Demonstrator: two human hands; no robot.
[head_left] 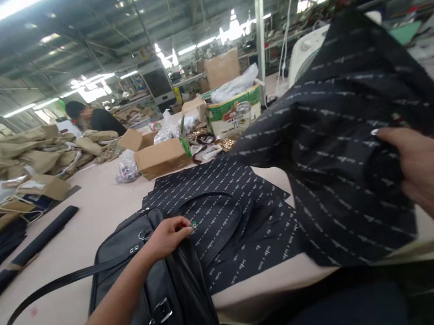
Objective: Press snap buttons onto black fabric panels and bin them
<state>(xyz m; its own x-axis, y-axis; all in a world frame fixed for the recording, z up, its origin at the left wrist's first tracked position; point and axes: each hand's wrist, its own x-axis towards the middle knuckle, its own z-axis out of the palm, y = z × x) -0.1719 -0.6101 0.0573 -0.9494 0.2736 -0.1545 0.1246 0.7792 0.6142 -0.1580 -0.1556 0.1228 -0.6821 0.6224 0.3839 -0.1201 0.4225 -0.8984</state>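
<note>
A black leather handbag (138,288) with long straps and a silver buckle leans at the table's front edge. Over its top rim my left hand (171,234) is closed in a pinch. A tiny shiny, greenish piece (193,226) shows at the fingertips, too small to name. My right hand (430,158) grips a bunched piece of black lining fabric (333,131) with rows of white print, lifted above the table at the right. Flat sheets of the same printed fabric (221,184) lie beside the bag, with one bag strap looped over them.
Behind the sheets stand an open cardboard box (163,158) and a green printed carton (233,109) holding plastic bags. A dark fabric roll (45,237) lies at left, near piled tan bags (31,156). A person (98,119) works beyond. A metal pole (261,20) rises behind the table.
</note>
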